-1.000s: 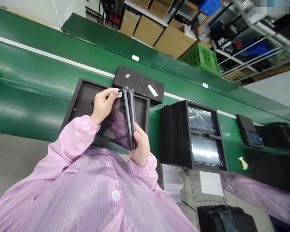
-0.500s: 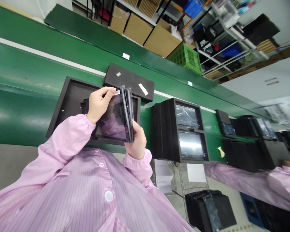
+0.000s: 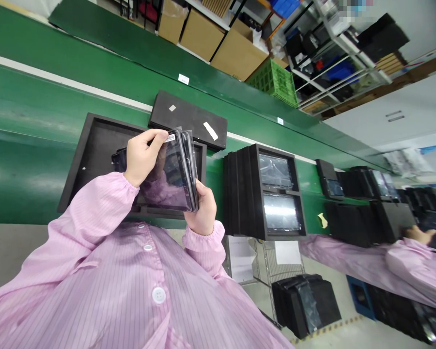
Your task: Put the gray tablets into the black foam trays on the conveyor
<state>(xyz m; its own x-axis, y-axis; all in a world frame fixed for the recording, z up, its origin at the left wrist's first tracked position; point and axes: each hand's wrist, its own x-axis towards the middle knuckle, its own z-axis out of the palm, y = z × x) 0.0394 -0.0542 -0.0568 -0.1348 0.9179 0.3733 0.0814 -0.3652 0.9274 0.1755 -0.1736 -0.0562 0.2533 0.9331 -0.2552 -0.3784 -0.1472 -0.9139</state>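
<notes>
My left hand (image 3: 142,156) pinches the upper edge of a small stack of glossy black tablets (image 3: 169,179), near a white label. My right hand (image 3: 202,209) grips the same stack by its lower right edge, fingers partly hidden behind it. The tablets are tilted, faces toward me, with clear film sticking up at the top. They are held above a shallow black foam tray (image 3: 107,133). A dark edge (image 3: 119,160) shows left of my left hand; I cannot tell whether it belongs to the stack.
A black foam block (image 3: 189,116) with pale tape lies behind the tray on the green bench (image 3: 29,99). To the right stand upright black trays (image 3: 241,191), the front one holding two film-covered screens (image 3: 280,212). Farther right, a co-worker's hand (image 3: 419,235) reaches among more trays.
The view has shifted slightly, so the bench items sit a little farther left. Both my hands keep hold of the tablets. The co-worker's hand has come farther into view.
</notes>
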